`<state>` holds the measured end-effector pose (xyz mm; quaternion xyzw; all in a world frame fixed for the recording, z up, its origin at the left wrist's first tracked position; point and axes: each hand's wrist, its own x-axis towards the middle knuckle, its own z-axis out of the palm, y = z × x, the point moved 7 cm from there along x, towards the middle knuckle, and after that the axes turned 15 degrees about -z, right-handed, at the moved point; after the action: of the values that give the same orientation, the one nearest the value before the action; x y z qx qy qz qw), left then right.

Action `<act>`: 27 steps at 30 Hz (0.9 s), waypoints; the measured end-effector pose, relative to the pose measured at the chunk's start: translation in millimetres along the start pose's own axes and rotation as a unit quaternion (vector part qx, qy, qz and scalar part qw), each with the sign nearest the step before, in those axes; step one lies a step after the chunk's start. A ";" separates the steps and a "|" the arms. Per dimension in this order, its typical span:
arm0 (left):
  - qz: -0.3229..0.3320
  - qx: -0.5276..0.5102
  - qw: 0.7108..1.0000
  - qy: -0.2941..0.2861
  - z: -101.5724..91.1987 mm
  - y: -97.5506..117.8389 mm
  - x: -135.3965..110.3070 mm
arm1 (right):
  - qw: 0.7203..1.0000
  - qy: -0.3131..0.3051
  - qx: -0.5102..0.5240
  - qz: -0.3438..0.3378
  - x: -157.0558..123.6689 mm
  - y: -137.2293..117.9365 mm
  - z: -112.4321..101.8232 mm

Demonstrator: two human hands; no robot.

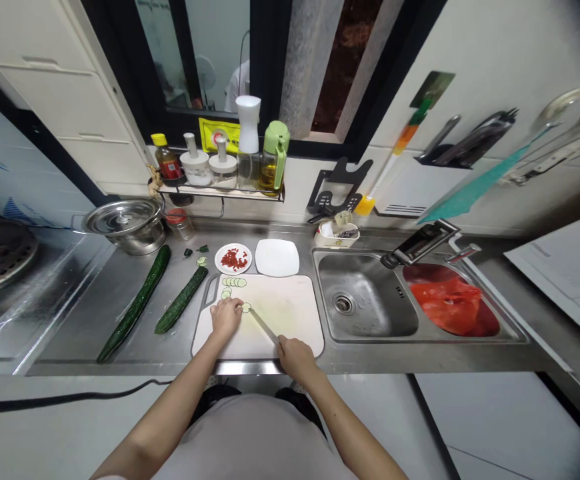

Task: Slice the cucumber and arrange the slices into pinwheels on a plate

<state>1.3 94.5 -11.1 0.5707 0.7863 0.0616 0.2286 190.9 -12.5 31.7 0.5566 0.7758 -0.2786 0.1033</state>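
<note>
A white cutting board [290,313] lies on the steel counter in front of me. My left hand [225,316] is curled down on a cucumber piece that it mostly hides. My right hand [295,355] grips the handle of a knife [263,325], whose blade points up-left toward a fresh cucumber slice [245,307] beside the left fingers. Several cut slices [233,283] sit at the board's far left corner. One whole cucumber [137,300] and a shorter cucumber [183,299] lie on the counter to the left.
Behind the board stand a small plate of chopped red chilli [233,259] and an empty white dish [277,257]. A sink [365,300] with a red bag [450,303] is on the right. A lidded steel pot [125,225] and a condiment rack [220,170] sit at the back left.
</note>
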 end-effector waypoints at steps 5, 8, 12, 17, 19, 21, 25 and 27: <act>0.000 -0.001 1.000 -0.002 -0.5 0.1 -1.2 | 1.000 -0.006 -0.001 0.001 1.3 -1.7 1.0; 0.001 -0.001 1.000 0.000 -0.7 0.3 -1.4 | 1.000 -0.007 -0.002 0.001 1.9 -2.5 1.0; 0.000 -0.002 1.000 0.002 0.1 -0.2 -1.0 | 1.000 -0.013 -0.013 -0.002 3.0 -2.9 0.3; 0.000 -0.004 1.000 0.010 1.7 -1.4 0.4 | 0.999 -0.023 -0.021 -0.008 5.1 -5.2 -3.3; -0.003 -0.006 1.000 0.007 2.8 -2.0 1.4 | 0.999 -0.032 -0.024 -0.006 5.9 -5.6 -5.2; -0.006 -0.008 1.000 0.002 3.3 -2.4 2.3 | 0.999 -0.037 -0.023 -0.007 6.8 -5.7 -7.1; -0.007 -0.012 1.000 -0.004 1.5 -1.5 2.1 | 0.999 -0.038 -0.016 -0.010 9.1 -5.2 -8.0; -0.009 -0.012 1.000 -0.007 0.1 -0.9 1.5 | 0.999 -0.041 -0.014 -0.009 10.1 -4.9 -6.8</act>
<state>0.2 95.6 -11.9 0.5616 0.7887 0.0646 0.2414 183.8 -1.7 34.1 0.5362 0.7796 -0.2916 0.1406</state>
